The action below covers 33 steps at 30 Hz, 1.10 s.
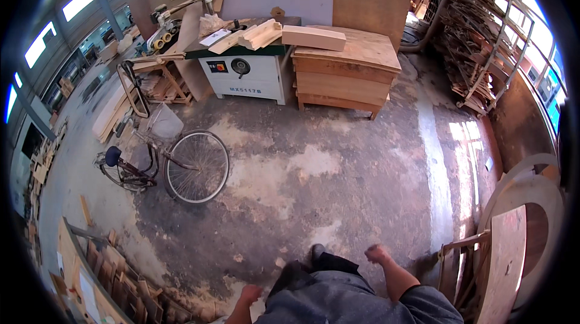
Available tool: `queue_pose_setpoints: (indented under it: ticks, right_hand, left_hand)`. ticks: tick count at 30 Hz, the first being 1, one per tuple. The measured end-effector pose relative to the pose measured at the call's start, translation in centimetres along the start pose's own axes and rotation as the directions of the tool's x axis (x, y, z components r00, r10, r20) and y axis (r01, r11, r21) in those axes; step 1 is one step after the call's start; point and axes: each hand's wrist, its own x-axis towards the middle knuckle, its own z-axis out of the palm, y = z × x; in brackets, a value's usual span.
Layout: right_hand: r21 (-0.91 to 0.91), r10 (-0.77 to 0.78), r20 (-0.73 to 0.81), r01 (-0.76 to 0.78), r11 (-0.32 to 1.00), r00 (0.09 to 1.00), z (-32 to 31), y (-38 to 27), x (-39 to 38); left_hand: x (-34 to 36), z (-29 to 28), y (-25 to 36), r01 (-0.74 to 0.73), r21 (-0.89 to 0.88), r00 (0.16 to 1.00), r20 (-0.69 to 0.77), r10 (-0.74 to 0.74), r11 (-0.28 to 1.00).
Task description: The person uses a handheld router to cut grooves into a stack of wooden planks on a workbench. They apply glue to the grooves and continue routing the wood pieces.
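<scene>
One bicycle (166, 164) stands on the floor, showing one full wheel (197, 167) and one basket (164, 121). One green-topped machine (244, 70) carries one handwheel (240, 67), and beside it sits one stack of boards (347, 73) with one thick block (313, 37) on top. Two hands show at the lower edge, a left hand (249, 294) and a right hand (377, 254), both empty and loosely closed; one rack (483, 46) of wood stands at the right, and two round wooden rings (531, 197) lean by it.

Both hands, left (249, 293) and right (378, 254), are blurred; the curved pale wooden panels (513, 251) are cut off at lower right.
</scene>
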Motion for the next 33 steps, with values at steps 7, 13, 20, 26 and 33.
queue_pose_setpoints:
  ticks: [7,13,20,26,33]
  right_hand:
    - [0.181,-0.250,-0.200,0.287,0.941,0.947,-20.2,-26.6,14.4]
    - [0.009,-0.338,-0.182,0.346,0.938,0.923,-30.3,-42.7,26.3]
    - [-0.398,-0.506,-0.051,0.447,0.801,0.861,-41.6,-59.4,36.2]
    - [-0.512,-0.675,-0.065,0.556,0.655,0.735,-56.7,-79.2,42.3]
    - [-0.770,-0.870,-0.075,0.526,0.361,0.486,-73.4,-105.6,51.9]
  left_hand:
    - [9.6,-2.8,11.2,-0.270,0.110,0.963,0.053,0.266,0.957]
    - [23.5,-9.8,23.8,-0.601,0.501,0.796,0.306,0.522,0.623]
    - [36.0,-19.8,42.1,-0.323,0.182,0.940,-0.056,0.337,0.929]
    - [37.4,-28.5,60.9,-0.459,-0.380,0.875,-0.347,0.336,0.803]
    - [36.0,-25.6,65.9,-0.244,-0.542,0.899,-0.437,-0.023,0.804]
